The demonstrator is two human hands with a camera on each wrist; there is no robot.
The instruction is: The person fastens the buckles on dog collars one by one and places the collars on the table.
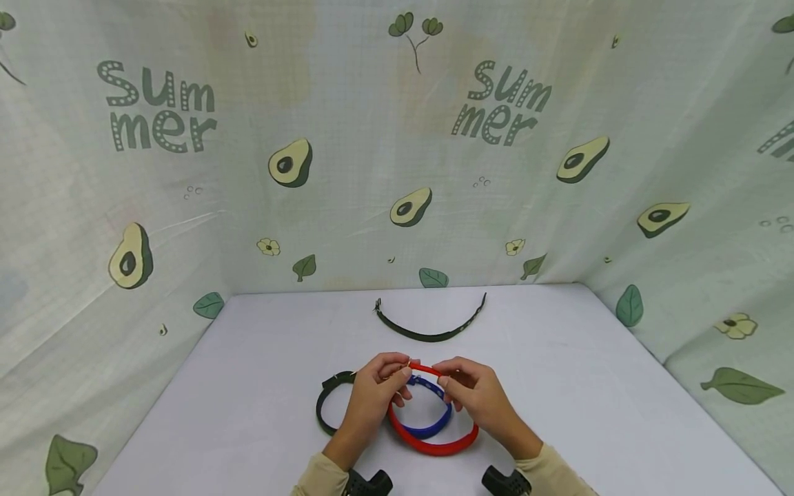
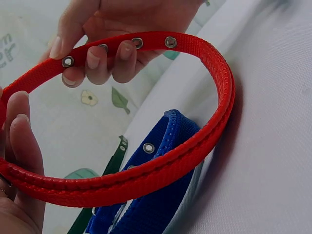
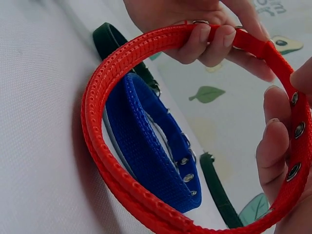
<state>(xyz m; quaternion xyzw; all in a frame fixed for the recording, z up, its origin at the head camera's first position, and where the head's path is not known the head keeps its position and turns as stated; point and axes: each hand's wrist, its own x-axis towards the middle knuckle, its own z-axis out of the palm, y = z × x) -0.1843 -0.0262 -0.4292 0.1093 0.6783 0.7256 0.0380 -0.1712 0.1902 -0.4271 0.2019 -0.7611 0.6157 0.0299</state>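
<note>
A red collar (image 1: 434, 446) is curled into a loop, its lower part on the white table (image 1: 248, 386). My left hand (image 1: 397, 377) pinches its buckle end and my right hand (image 1: 449, 379) pinches the strap end with metal eyelets (image 2: 137, 42). The two ends meet between my hands. A blue collar (image 1: 429, 430) lies looped inside the red one, seen close in the right wrist view as the blue collar (image 3: 146, 146). In the left wrist view my right hand's fingers (image 2: 97, 58) curl over the red collar (image 2: 161, 170).
A dark green collar (image 1: 325, 406) lies looped just left of my left hand. Another dark collar (image 1: 431, 335) lies unbuckled in a curve farther back. Avocado-print cloth walls (image 1: 397, 172) close the table in behind and on both sides.
</note>
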